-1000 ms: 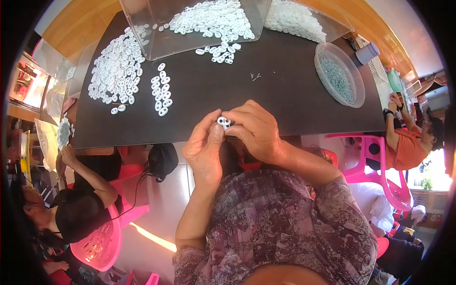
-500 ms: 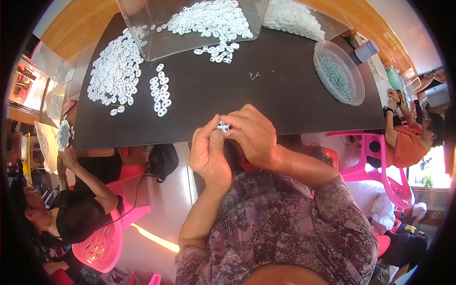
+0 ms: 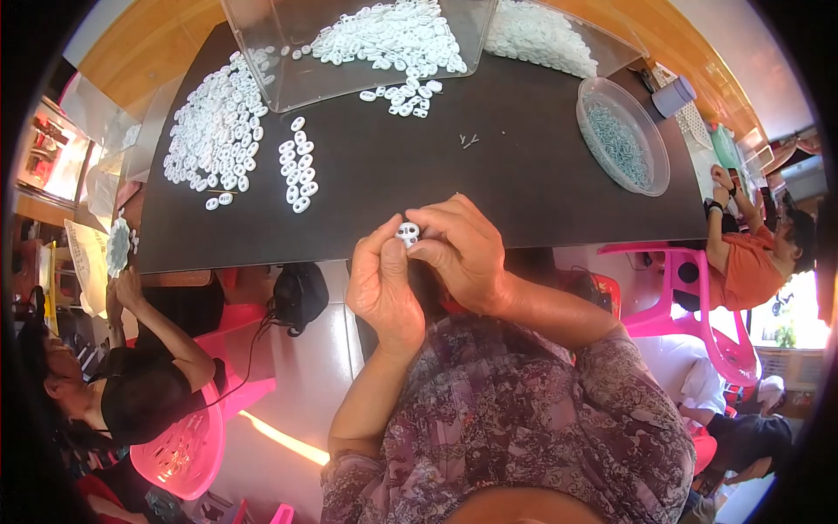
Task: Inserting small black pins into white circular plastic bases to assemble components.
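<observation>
My left hand (image 3: 381, 284) and my right hand (image 3: 469, 253) meet just in front of the table's near edge. Between their thumbs and fingertips they pinch a small white plastic piece (image 3: 408, 232) with dark round holes; fingers cover part of it. Beyond the hands, to the left, white oval two-holed pieces (image 3: 300, 172) lie in two rough columns. Further left spreads a large heap of the same pieces (image 3: 209, 131). A few loose small metal pins (image 3: 469, 141) lie on the dark table (image 3: 375, 166) ahead of my right hand.
A clear bin (image 3: 278, 106) of white pieces lies at the back, with several pieces spilled before it (image 3: 408, 98). At the right stand a round clear dish (image 3: 648, 187) of small pins and a grey-lidded container (image 3: 674, 94). Other people sit left and right near pink chairs (image 3: 698, 297).
The white piece has turned between my fingertips: its dark round holes now show, where a cross-like outline showed before. Both hands have stayed almost in place.
</observation>
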A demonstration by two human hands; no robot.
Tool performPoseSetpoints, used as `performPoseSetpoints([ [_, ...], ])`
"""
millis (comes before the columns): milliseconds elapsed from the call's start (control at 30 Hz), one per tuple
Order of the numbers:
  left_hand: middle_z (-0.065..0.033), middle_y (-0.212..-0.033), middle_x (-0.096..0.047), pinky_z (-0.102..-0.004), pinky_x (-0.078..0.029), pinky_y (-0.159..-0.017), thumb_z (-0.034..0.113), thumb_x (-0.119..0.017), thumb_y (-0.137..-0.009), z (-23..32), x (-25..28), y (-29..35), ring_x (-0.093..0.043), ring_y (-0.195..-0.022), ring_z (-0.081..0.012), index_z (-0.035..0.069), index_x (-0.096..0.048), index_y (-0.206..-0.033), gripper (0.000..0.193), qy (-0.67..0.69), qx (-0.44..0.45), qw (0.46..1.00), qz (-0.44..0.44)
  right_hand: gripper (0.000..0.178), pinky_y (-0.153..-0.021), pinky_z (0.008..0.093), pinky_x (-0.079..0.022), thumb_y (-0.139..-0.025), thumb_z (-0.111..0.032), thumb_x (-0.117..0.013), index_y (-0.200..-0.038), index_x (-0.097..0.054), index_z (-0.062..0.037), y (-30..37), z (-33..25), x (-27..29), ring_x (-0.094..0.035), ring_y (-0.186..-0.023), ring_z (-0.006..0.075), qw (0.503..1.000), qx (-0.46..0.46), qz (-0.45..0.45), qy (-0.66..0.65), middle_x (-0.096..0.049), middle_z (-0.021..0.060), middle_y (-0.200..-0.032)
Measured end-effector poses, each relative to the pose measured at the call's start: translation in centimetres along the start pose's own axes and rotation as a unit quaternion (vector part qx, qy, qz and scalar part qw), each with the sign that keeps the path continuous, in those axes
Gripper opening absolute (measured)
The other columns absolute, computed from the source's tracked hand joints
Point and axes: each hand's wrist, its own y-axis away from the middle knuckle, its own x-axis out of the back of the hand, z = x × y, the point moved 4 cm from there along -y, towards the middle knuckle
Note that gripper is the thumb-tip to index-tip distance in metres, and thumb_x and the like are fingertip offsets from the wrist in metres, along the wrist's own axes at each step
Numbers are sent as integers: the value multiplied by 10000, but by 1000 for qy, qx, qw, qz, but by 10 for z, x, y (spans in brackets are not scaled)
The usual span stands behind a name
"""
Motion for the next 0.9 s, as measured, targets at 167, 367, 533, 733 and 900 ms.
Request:
performPoseSetpoints([
  [167, -68, -984, -613, -244, -457, -800, 99, -537, -924, 0, 0, 1, -553, -873, -105, -64, -594, -1042, 209, -6, -3, 1000, 9, 306, -606, 295, -444, -713, 8, -674, -1009, -603, 40, 1, 0, -2, -541, -696, 213, 1000, 18, -14, 5, -628, 122, -874],
  [367, -61, -988, -579, -248, -441, -815, 75, -509, -932, 1, 1, 3, -540, -899, -113, -50, -581, -1087, 212, 23, 13, 1000, 9, 311, -616, 317, -453, -716, 0, -676, -1010, -578, 14, -1, -9, -4, -531, -726, 242, 1000, 29, -9, 7, -600, 112, -892],
  [533, -71, -1002, -581, -258, -447, -817, 74, -503, -934, 4, 2, 5, -544, -911, -122, -43, -576, -1100, 216, 6, -11, 1000, 6, 314, -604, 311, -449, -711, -5, -687, -1004, -577, 9, 1, -8, -6, -525, -713, 232, 999, 43, 1, 6, -600, 105, -891],
  [733, -56, -953, -573, -252, -437, -802, 68, -508, -929, 6, 2, 4, -531, -888, -111, -48, -578, -1089, 210, 9, -3, 1000, 16, 305, -587, 287, -443, -730, -5, -684, -1012, -582, 46, 1, -8, -6, -536, -688, 213, 998, 58, 4, -3, -617, 130, -888],
  [900, -31, -875, -543, -230, -420, -742, 78, -512, -930, 8, 2, 6, -497, -811, -90, -56, -580, -1072, 207, 12, -22, 1000, 10, 292, -593, 288, -448, -732, 2, -680, -1001, -578, 51, 2, -7, -9, -539, -691, 218, 998, 60, 6, -15, -614, 136, -875],
])
